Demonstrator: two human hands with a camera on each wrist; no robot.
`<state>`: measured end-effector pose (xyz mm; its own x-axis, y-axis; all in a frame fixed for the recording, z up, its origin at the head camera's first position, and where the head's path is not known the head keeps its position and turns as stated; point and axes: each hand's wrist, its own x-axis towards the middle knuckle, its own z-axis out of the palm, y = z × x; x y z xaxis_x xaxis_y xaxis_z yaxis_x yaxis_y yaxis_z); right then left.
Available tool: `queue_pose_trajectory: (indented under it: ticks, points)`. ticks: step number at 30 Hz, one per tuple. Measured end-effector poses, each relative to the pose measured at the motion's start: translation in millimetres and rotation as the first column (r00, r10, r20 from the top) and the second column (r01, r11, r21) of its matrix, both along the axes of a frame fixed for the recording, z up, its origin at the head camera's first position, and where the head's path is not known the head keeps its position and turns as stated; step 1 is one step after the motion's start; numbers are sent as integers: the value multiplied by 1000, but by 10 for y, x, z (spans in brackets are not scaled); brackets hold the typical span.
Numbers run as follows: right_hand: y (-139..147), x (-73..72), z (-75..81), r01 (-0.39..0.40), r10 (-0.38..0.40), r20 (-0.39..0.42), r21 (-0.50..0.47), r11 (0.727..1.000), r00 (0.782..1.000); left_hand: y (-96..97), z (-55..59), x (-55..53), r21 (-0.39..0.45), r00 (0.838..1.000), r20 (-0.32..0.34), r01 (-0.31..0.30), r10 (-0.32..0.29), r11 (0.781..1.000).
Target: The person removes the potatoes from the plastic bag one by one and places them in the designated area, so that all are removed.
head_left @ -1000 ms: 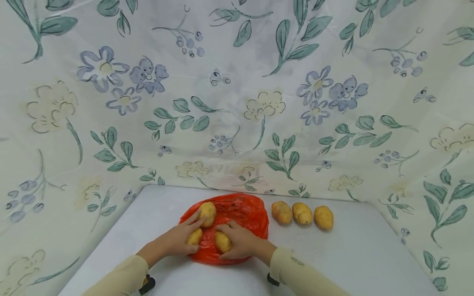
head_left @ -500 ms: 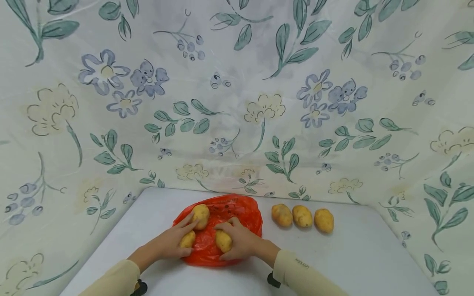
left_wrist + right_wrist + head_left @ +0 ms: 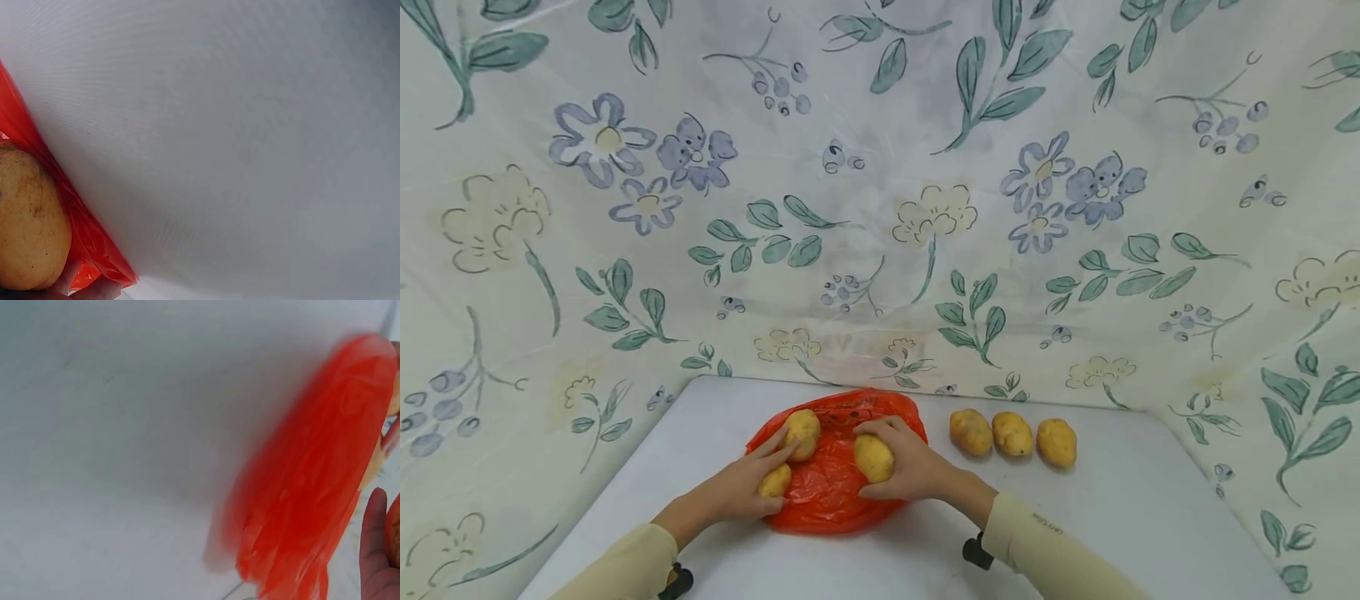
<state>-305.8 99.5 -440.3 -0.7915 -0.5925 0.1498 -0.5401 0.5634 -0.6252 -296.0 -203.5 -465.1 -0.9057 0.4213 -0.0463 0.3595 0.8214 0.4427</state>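
A crumpled red plastic bag (image 3: pixel 820 492) lies on the table, left of centre. My left hand (image 3: pixel 737 490) is at its left side, thumb and fingers around a small yellow potato (image 3: pixel 775 480). Its fingertips touch a larger potato (image 3: pixel 803 433) just beyond. With curled fingers and thumb, my right hand (image 3: pixel 917 465) grips another potato (image 3: pixel 874 458) over the bag's right part. In the left wrist view a potato (image 3: pixel 28 219) sits against the red plastic, with fingertips below. The right wrist view has the bag (image 3: pixel 312 469) partly blurred and my thumb at the right edge.
Three potatoes stand in a row right of the bag: a left one (image 3: pixel 971 432), a middle one (image 3: pixel 1012 434) and a right one (image 3: pixel 1056 442). The white table (image 3: pixel 1120 525) ends at a floral cloth backdrop (image 3: pixel 880 275).
My left hand, its two potatoes and the bag have shifted left. The right hand has moved right and up in view with its potato. The row of three stays put.
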Motion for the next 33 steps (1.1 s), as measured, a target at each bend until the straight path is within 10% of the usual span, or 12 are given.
queue_pose_trajectory:
  ticks: [33]
  points:
    - [699, 77, -194, 98, -96, -61, 15, 995, 993, -7, -26, 3, 30, 998, -29, 47, -46, 998]
